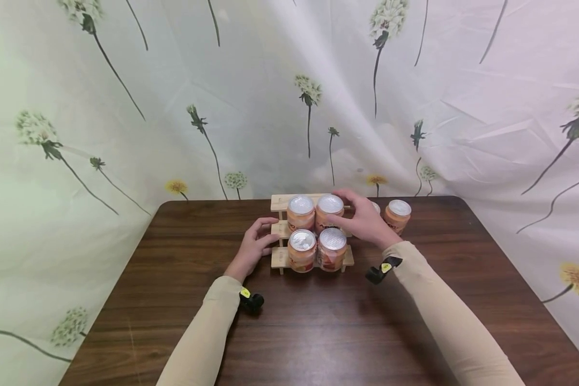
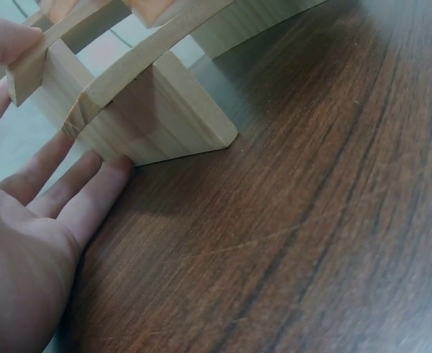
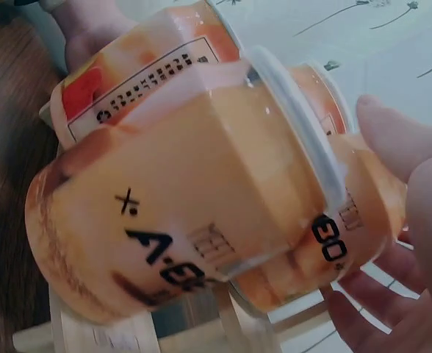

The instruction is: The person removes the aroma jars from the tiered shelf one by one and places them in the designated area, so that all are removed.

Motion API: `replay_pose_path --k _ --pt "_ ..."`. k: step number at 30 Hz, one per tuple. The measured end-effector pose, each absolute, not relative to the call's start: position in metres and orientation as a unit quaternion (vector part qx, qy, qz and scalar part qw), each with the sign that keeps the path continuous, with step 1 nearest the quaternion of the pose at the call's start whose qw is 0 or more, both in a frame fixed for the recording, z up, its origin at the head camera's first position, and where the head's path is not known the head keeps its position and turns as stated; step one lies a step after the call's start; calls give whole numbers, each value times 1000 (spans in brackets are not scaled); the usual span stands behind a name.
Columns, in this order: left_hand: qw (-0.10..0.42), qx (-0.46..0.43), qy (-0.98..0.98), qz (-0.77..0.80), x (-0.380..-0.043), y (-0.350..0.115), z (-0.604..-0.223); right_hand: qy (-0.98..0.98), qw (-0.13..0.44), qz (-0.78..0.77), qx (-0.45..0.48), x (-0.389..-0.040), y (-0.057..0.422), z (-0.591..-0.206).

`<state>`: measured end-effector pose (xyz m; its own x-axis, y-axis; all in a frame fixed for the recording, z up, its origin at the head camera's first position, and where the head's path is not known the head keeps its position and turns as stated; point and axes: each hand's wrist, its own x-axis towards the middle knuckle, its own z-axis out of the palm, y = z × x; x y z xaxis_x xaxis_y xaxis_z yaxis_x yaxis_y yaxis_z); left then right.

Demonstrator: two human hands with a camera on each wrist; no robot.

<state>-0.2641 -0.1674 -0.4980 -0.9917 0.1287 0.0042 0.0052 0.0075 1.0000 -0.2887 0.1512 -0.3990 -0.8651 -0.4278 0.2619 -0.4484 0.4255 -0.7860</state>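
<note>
A three-step wooden rack [image 1: 280, 257] stands on the table and bears several orange-labelled cans with silver lids. Two front cans, the left one [image 1: 302, 251] and the right one [image 1: 332, 250], sit side by side; a third can [image 1: 301, 212] is behind them on the left. My right hand [image 1: 362, 219] grips the rear right can [image 3: 366, 213], with the thumb near its lid and fingers on its far side. At the rack's left end, my left hand [image 1: 253, 246] holds the wooden frame; its fingertips touch the side boards [image 2: 139, 121] in the left wrist view.
Another can [image 1: 398, 215] stands on the brown table [image 1: 299, 332] to the right of the rack. One more lid [image 1: 376, 207] shows partly behind my right hand. A white flowered cloth [image 1: 260, 107] hangs behind the table's back edge.
</note>
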Motion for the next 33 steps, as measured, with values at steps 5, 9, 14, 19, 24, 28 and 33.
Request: replay_pose_path --k 5,9,14,19,24,28,33 --pt "44 46 709 703 -264 -167 -499 -849 3 470 242 -291 145 -402" --pt "44 43 710 702 -265 -167 -499 -849 1 474 232 -292 142 -402" --pt "45 44 705 706 -265 -167 -500 -843 -2 487 229 -291 141 -401" --pt "45 48 691 720 -265 -167 -501 -839 0 496 222 -290 141 -400" --pt "43 52 692 719 -266 -167 -501 -832 10 507 222 -288 142 -400" --pt "43 53 691 720 -266 -167 -500 -824 28 518 226 -287 143 -399" --pt "45 48 691 720 -265 -167 -501 -819 51 527 220 -288 147 -395"
